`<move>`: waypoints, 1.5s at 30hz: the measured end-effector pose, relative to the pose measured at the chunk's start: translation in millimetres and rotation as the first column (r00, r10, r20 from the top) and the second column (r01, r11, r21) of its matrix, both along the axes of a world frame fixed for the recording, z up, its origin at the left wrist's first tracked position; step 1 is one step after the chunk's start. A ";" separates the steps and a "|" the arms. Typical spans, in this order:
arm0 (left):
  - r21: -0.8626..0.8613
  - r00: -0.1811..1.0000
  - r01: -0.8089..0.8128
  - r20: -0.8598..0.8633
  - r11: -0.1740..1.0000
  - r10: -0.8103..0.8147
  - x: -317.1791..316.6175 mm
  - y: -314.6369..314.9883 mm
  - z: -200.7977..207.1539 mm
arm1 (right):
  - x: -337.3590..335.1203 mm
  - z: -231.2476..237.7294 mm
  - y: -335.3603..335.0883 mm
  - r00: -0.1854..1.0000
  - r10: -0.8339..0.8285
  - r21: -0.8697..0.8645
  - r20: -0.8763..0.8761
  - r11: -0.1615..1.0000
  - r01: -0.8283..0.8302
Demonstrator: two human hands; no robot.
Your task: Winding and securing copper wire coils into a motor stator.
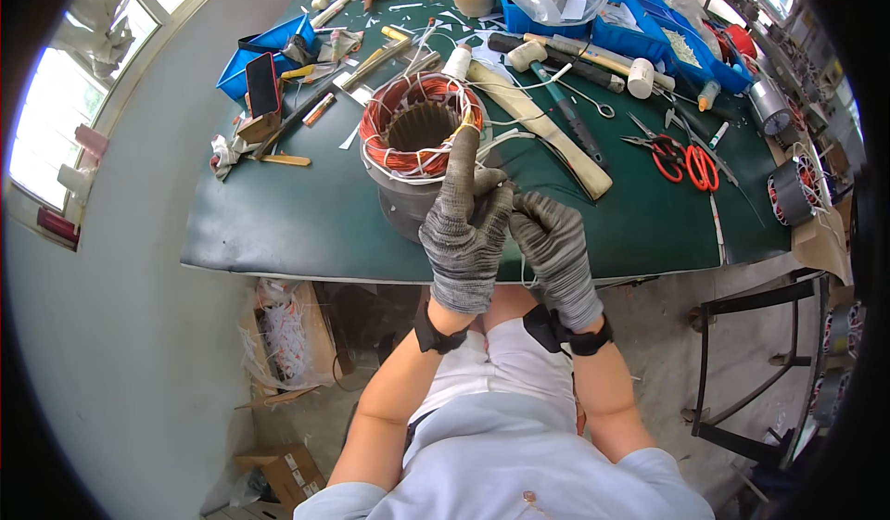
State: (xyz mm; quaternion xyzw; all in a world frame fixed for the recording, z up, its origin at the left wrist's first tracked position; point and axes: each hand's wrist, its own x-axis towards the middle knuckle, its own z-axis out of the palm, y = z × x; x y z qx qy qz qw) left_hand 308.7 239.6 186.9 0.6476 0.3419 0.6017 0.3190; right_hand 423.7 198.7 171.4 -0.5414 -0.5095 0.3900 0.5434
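Nr red wire ring [400,159] w/ L hand [464,237] & R hand [558,249] tog.
See phone [263,85] L of hands. Touching ring, just ahead, w/ L pointer. Pinching w/ fingertips; can't tell on what. See red scissors [690,155] R of hands.

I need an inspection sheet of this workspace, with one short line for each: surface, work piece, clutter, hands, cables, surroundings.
Surface: green bench top, with white scraps strewn toward its far side.
Work piece: grey stator stands near the front edge, its copper-red winding bound with white cord.
Clutter: phone, white mallet head and blue bin around the work piece.
Hands: both gloved; left hand extends its index finger over the winding; right hand is close beside it, grip unclear.
Cables: white leads extend rightward from the stator.
Surroundings: window at left, black metal frame at right.
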 end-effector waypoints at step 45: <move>-0.318 0.931 0.171 -0.257 0.932 -0.259 -44.4 -25.3 -10.1 | 45.6 -78.4 -169.0 0.918 -0.363 -0.353 0.160 0.847 0.397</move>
